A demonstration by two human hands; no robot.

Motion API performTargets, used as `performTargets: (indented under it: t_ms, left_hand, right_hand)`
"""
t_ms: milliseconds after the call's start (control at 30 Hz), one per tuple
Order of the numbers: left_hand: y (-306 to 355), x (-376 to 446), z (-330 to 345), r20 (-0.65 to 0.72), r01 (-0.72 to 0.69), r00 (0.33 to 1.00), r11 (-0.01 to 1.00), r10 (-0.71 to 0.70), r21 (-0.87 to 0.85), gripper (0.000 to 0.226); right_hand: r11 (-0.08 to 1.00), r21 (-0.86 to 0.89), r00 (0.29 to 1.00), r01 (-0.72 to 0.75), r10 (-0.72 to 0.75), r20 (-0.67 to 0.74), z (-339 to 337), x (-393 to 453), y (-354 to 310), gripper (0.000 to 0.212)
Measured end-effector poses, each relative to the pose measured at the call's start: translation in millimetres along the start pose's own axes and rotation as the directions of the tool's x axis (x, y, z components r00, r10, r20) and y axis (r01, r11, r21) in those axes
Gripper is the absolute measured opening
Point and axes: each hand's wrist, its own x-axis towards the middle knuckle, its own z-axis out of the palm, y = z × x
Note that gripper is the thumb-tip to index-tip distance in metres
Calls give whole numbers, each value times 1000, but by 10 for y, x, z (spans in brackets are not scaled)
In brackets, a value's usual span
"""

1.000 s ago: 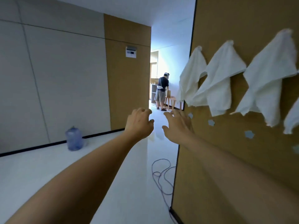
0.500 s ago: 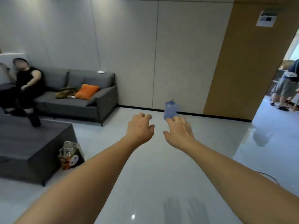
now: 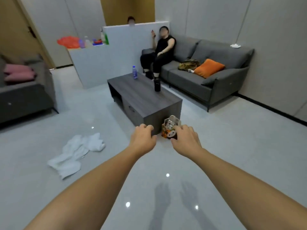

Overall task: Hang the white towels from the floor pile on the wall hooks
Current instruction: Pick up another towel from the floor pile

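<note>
Fingers (image 3: 147, 127) of the left hand (image 3: 143, 138) were loosely curled and nothing was held; those of the right hand (image 3: 186, 138) were relaxed, slightly spread and also empty. Both hands were stretched forward above the glossy floor (image 3: 232, 155). The pile of white towels (image 3: 75, 152) was seen on the floor to the left, well apart from the hands, near a grey coffee table (image 3: 142, 95).

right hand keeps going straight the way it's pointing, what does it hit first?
Probably the small clear bag with a panda print at the corner of the dark wooden coffee table; the right hand points straight at it, though depth is unclear.
</note>
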Motion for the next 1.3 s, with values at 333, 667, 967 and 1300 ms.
performTargets:
  t_ms: [333,667,967,1300]
  left_hand:
    - [-1999,299,-73,-6,507,861,859,-509,-77,46]
    - [-4206,595,-148,60,708,705,694,-707,-131,47]
    - [-5735,1094,-471,160,779,627,614,-762,-129,47]
    - [-6840,2076,-417,220,807,590,555,-777,-204,48]
  right_hand:
    - [933,72,878,352,-356,320,1215,1322,-1603,51]
    - [878,91,734,470,-445,513,2445,2118,-3426,46]
    - [906,67,706,417,-370,604,3043,2907,-4647,48]
    - [916,40,646,399,-312,697,3803,4141,-5411,49]
